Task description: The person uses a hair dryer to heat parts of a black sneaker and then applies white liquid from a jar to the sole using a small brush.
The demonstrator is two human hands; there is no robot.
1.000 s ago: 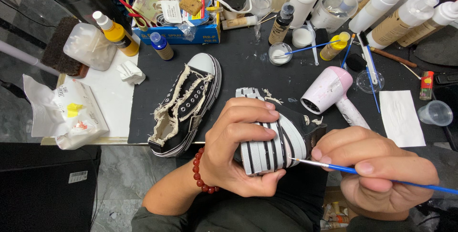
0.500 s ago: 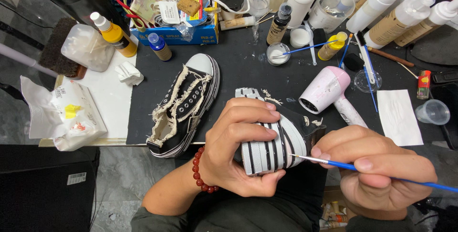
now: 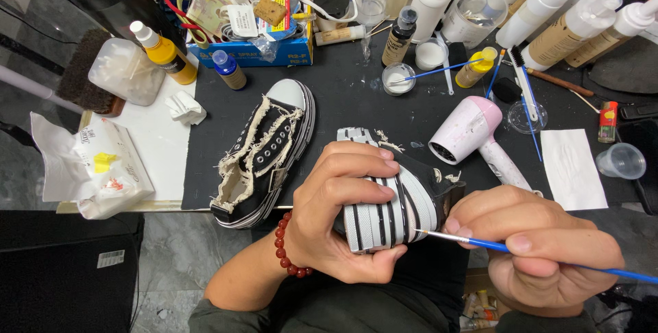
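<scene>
Gripping striped sneaker (image 3: 387,213) over lap, left hand (image 3: 336,216) wraps sole; right hand (image 3: 541,251) pinches blue paintbrush (image 3: 521,249), tip now touching sole edge after creeping closer. Second sneaker (image 3: 264,155) on worktop (image 3: 356,100).

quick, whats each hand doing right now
Left hand: closed around the striped shoe, gripping it by the sole.
Right hand: closed on a blue paintbrush, tip at the shoe's sole.
</scene>
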